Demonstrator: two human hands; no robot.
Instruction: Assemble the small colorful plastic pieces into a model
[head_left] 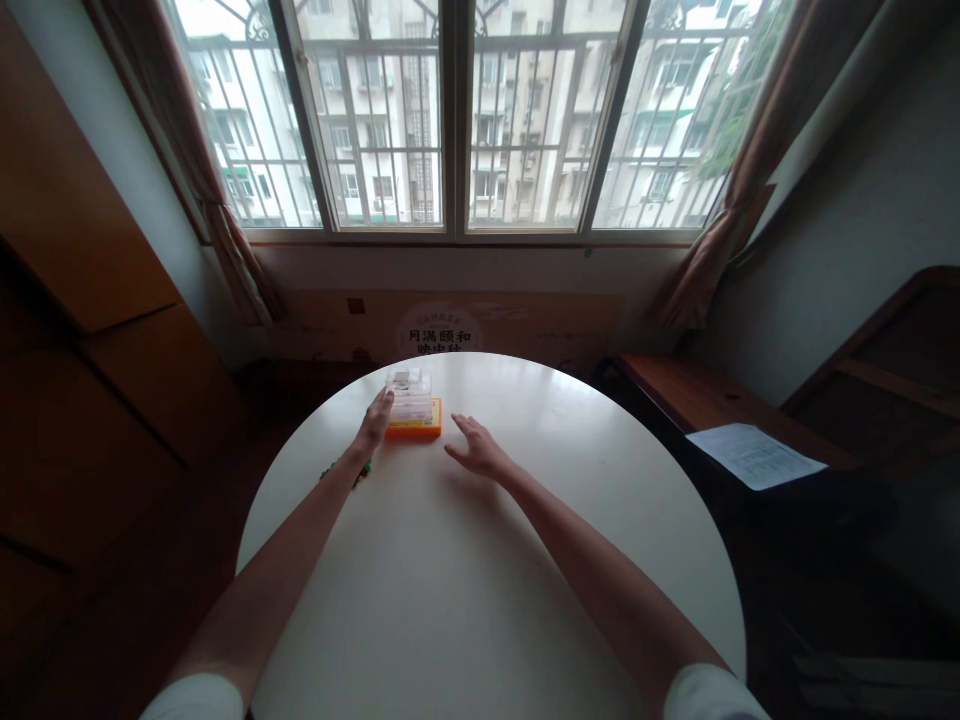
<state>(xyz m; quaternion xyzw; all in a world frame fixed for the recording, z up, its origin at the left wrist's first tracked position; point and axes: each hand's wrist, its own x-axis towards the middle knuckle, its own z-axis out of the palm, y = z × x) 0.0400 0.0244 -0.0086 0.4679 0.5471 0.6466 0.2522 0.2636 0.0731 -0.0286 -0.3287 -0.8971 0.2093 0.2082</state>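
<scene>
White sleeves (196, 697) flank the counter (420, 600); left fingers (382, 406) touch a transparent plastic case (411, 398), grip unclear; right fingers (466, 426), spread apart, hover beside an orange box (415, 432).

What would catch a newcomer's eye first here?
Probably the bright, barred window filling the top middle of the view. Next comes the orange box toward the far side of the round white table, left of centre. The left hand is at the box's left side, the open right hand to its right.
</scene>
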